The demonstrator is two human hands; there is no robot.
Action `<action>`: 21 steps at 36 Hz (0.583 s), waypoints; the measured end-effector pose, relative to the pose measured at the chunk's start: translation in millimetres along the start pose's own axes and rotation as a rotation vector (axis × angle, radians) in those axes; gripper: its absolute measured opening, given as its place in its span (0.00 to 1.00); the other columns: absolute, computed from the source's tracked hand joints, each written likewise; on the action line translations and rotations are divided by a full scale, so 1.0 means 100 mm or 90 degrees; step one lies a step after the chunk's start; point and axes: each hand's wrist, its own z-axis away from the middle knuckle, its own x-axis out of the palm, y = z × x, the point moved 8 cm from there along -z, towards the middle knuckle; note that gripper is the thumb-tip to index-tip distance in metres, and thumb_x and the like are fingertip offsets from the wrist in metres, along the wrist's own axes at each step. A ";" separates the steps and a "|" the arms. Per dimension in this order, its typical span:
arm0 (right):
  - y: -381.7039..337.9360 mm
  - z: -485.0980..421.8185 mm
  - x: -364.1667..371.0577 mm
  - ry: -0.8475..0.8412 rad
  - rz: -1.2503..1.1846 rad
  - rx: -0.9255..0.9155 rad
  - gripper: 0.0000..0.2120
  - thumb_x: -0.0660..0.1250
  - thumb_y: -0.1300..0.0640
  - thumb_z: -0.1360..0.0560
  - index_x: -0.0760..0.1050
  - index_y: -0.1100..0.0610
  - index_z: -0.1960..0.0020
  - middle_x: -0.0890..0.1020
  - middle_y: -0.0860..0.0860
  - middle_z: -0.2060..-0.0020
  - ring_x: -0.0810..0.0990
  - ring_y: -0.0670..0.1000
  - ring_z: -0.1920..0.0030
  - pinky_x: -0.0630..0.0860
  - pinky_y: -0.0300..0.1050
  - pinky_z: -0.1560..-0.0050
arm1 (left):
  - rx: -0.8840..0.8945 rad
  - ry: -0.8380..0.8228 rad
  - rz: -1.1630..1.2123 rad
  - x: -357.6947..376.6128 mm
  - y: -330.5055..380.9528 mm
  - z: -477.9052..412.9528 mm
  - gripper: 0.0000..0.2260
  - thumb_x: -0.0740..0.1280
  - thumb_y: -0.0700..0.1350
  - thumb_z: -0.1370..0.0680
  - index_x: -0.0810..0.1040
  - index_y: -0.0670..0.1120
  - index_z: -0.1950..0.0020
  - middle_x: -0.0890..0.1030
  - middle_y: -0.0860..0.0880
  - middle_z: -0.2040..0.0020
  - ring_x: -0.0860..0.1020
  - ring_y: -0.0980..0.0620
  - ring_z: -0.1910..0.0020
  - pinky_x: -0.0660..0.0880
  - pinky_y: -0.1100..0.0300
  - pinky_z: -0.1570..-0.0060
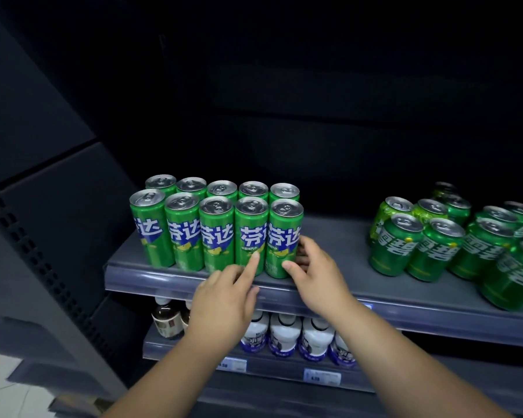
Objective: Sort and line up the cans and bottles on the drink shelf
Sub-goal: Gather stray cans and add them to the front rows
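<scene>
Two rows of tall slim green cans [216,230] stand upright at the left of the grey drink shelf [338,285]. My right hand [317,276] grips the lower part of the rightmost front can [284,233], thumb in front and fingers round its right side. My left hand [224,300] sits below the shelf edge, its index finger stretched out and touching the base of the neighbouring can [251,233]. A cluster of short, stubby green cans [441,245] stands at the right of the same shelf, less evenly lined up.
A gap of bare shelf lies between the two can groups. The shelf below carries white bottles with blue labels [284,333] and dark brown bottles [166,321], with price tags [322,377] on its front rail. A dark side panel [43,206] closes the left.
</scene>
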 end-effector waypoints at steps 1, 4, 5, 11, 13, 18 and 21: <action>0.00 0.01 0.00 0.000 0.007 0.000 0.24 0.69 0.52 0.22 0.67 0.45 0.28 0.80 0.43 0.39 0.79 0.44 0.40 0.77 0.51 0.37 | 0.004 -0.001 -0.018 0.01 -0.01 0.01 0.26 0.59 0.53 0.21 0.66 0.50 0.23 0.78 0.51 0.52 0.76 0.47 0.61 0.73 0.52 0.66; 0.01 0.03 0.01 0.004 0.025 -0.005 0.25 0.68 0.49 0.22 0.65 0.44 0.27 0.79 0.43 0.36 0.78 0.44 0.38 0.77 0.52 0.36 | 0.010 -0.001 -0.033 0.03 -0.02 0.05 0.28 0.69 0.49 0.24 0.68 0.49 0.24 0.79 0.49 0.51 0.75 0.46 0.61 0.72 0.51 0.65; 0.02 0.03 0.02 0.004 0.032 -0.006 0.26 0.68 0.48 0.22 0.64 0.44 0.27 0.78 0.43 0.35 0.77 0.44 0.37 0.77 0.52 0.36 | 0.009 -0.006 -0.034 0.04 -0.02 0.06 0.29 0.70 0.48 0.25 0.68 0.49 0.24 0.79 0.48 0.51 0.75 0.45 0.61 0.73 0.50 0.65; 0.02 0.04 0.03 -0.002 0.040 -0.002 0.26 0.66 0.47 0.21 0.62 0.43 0.25 0.76 0.44 0.32 0.76 0.45 0.35 0.76 0.52 0.36 | -0.005 -0.043 -0.042 0.11 -0.04 0.12 0.34 0.75 0.47 0.29 0.69 0.45 0.25 0.78 0.44 0.47 0.76 0.43 0.58 0.76 0.48 0.63; 0.02 0.04 0.03 -0.003 0.034 -0.004 0.26 0.66 0.47 0.21 0.61 0.42 0.25 0.76 0.44 0.32 0.76 0.45 0.34 0.76 0.52 0.35 | -0.012 -0.052 -0.049 0.14 -0.03 0.13 0.34 0.75 0.47 0.29 0.69 0.44 0.25 0.78 0.43 0.46 0.77 0.42 0.57 0.76 0.48 0.62; 0.05 0.05 0.05 0.003 0.033 -0.004 0.26 0.65 0.49 0.20 0.61 0.42 0.24 0.75 0.46 0.32 0.75 0.47 0.34 0.76 0.54 0.35 | -0.020 -0.061 -0.061 0.18 -0.01 0.15 0.35 0.76 0.45 0.31 0.70 0.42 0.26 0.77 0.42 0.45 0.78 0.41 0.57 0.76 0.47 0.62; 0.05 0.04 0.05 0.007 0.036 -0.008 0.26 0.65 0.49 0.20 0.61 0.42 0.25 0.75 0.45 0.32 0.76 0.47 0.35 0.76 0.54 0.36 | -0.033 -0.061 -0.057 0.20 -0.06 0.18 0.33 0.74 0.46 0.30 0.70 0.40 0.27 0.76 0.43 0.43 0.77 0.41 0.56 0.77 0.48 0.62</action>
